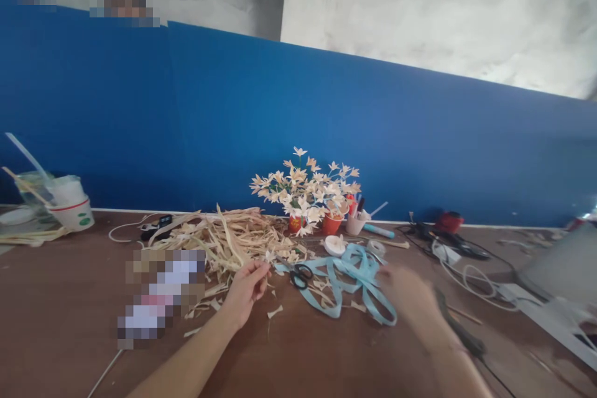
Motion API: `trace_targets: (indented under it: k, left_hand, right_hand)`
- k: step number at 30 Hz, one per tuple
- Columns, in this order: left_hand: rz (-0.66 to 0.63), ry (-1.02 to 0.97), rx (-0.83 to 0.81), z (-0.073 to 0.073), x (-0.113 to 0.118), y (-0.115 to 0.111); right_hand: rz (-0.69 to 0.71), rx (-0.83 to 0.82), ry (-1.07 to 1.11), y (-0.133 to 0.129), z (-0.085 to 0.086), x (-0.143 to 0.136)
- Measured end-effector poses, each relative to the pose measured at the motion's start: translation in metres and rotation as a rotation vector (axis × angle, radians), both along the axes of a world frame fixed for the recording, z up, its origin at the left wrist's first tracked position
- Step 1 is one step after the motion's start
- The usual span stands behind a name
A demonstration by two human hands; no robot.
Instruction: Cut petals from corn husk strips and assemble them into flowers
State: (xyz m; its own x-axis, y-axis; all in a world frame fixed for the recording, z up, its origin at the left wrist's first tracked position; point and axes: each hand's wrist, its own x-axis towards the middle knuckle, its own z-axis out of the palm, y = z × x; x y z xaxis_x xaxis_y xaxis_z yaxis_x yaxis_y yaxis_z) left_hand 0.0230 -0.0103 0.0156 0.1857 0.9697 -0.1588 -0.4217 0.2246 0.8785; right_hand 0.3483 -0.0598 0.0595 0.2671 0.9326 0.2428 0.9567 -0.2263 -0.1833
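My left hand point(250, 289) is closed in a pinch, with a small pale husk piece point(269, 256) at its fingertips. Beside it lie black-handled scissors point(301, 275), partly over a loose light-blue ribbon point(333, 289). My right hand point(405, 292) is smeared by motion at the right side of the ribbon, and its fingers cannot be made out. Behind my left hand spreads a heap of dried husk strips point(228, 233). Cream husk flowers point(305, 186) stand at the back in red cups point(333, 224).
A white cup point(357, 222) holds pens near a tape roll point(375, 249). A phone with a blurred-out screen point(161, 298) lies left, its cable trailing. Cords point(471, 280) and a dark tool point(459, 329) lie right. A blue partition point(280, 99) closes the back; people's heads show above it.
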Motion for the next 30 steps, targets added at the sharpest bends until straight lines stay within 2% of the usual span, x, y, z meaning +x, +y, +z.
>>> trace_targets:
  k: [2,4,6,8,11,15,19,24,30]
  left_hand:
    - [0.009,-0.009,0.006,-0.001,0.001,0.0]
    - [0.025,-0.012,0.018,-0.003,0.001,0.0]
    - [0.035,-0.009,0.032,-0.004,0.001,0.002]
    - [0.027,-0.012,0.047,-0.006,0.001,0.003]
    - [0.027,-0.017,0.055,-0.007,0.001,0.005]
    - [0.029,-0.012,0.042,-0.008,0.002,0.005]
    - [0.022,-0.006,0.026,-0.008,0.002,0.004]
    - [0.037,0.029,0.012,-0.008,0.003,0.002]
    - [0.023,0.071,0.018,-0.006,0.003,0.001]
  right_hand:
    - [0.385,0.038,0.001,0.018,0.001,-0.067]
    - [0.663,0.023,-0.015,0.033,-0.01,-0.123]
    - [0.75,0.027,-0.075,0.043,-0.025,-0.159]
    - [0.688,0.048,-0.132,0.051,-0.04,-0.177]
    - [0.586,0.062,-0.163,0.059,-0.051,-0.181]
    - [0.575,0.091,-0.14,0.064,-0.052,-0.177]
    - [0.564,0.141,0.087,0.063,-0.054,-0.173]
    - [0.65,0.337,0.446,0.058,-0.056,-0.166]
    - [0.784,0.524,0.453,0.051,-0.053,-0.167]
